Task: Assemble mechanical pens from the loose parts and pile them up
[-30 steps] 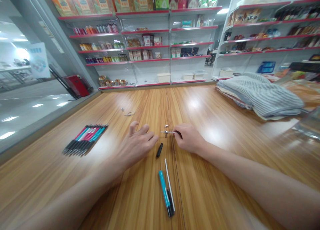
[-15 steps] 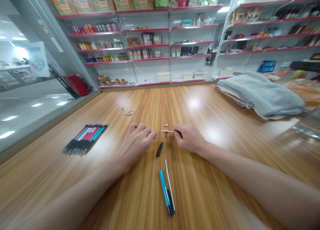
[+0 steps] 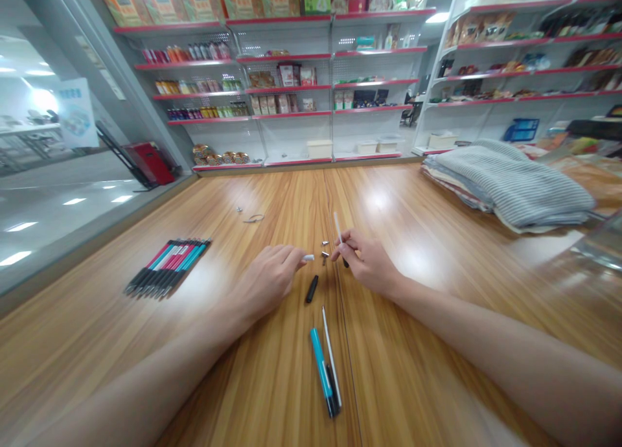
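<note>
My left hand (image 3: 276, 272) is closed, a short white piece (image 3: 309, 258) sticking out from its fingertips. My right hand (image 3: 367, 260) pinches a thin white pen refill (image 3: 337, 223), which points up and away; something dark shows beneath the fingers. Between the hands lie small metal pen parts (image 3: 324, 254) and a black pen grip (image 3: 311, 289). Closer to me, a blue pen barrel (image 3: 318, 353) rests beside another white refill (image 3: 329, 343). A thin curled strip (image 3: 253, 218) and a tiny metal bit (image 3: 239, 209) lie farther off.
A row of assembled pens (image 3: 168, 267) in pink, blue and black lies on the left of the wooden table (image 3: 272, 408). Folded striped cloths (image 3: 505, 181) are stacked at the right. Stocked shelves (image 3: 282, 58) stand behind the table.
My right hand has turned the refill from lying sideways to pointing away. The left fingers have closed and now show the short white piece at their tips.
</note>
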Demonstrator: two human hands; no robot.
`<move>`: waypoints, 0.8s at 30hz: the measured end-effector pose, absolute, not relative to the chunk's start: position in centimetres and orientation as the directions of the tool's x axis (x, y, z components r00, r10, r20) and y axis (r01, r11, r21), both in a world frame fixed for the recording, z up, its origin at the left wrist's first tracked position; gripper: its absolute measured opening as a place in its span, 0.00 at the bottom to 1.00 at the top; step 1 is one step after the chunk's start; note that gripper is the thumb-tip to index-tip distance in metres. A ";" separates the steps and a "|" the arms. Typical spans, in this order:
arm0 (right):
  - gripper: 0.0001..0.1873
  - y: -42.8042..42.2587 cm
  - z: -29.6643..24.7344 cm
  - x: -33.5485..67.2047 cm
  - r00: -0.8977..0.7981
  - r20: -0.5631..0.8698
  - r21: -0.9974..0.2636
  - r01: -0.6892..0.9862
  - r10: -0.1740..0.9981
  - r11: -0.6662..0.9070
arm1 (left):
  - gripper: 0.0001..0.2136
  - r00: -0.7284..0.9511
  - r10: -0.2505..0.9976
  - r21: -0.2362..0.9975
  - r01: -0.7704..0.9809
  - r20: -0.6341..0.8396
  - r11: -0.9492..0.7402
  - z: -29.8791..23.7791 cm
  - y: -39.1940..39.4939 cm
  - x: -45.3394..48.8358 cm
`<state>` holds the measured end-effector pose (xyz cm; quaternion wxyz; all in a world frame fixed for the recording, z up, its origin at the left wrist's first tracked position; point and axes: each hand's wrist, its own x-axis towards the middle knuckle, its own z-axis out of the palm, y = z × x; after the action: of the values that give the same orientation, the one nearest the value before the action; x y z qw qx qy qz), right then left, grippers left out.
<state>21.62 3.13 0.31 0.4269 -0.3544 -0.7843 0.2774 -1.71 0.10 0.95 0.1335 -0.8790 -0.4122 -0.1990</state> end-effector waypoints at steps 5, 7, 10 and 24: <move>0.09 3.8 0.1 21.7 -0.367 0.337 -0.933 -0.007 0.867 0.360 | 0.06 0.539 0.639 0.073 0.730 0.549 -0.679 0.6 -0.1 -1.6; 0.10 3.9 0.1 21.8 -0.370 0.322 -0.944 -0.053 0.871 0.326 | 0.06 0.521 0.625 0.133 0.696 0.582 -0.705 0.7 -0.1 -1.6; 0.11 3.9 0.2 21.7 -0.392 0.324 -0.942 -0.054 0.861 0.330 | 0.10 0.498 0.586 0.200 0.628 0.640 -0.752 0.8 -0.3 -1.6; 0.10 3.4 0.4 21.6 -0.442 0.313 -0.939 -0.008 0.841 0.344 | 0.14 0.536 0.443 0.082 0.567 0.719 -0.819 0.8 -0.3 -1.7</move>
<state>21.60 3.38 0.44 0.4351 -0.2995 -0.6949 0.4879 -1.74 -0.31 0.82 0.0808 -0.8726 -0.2895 -0.3850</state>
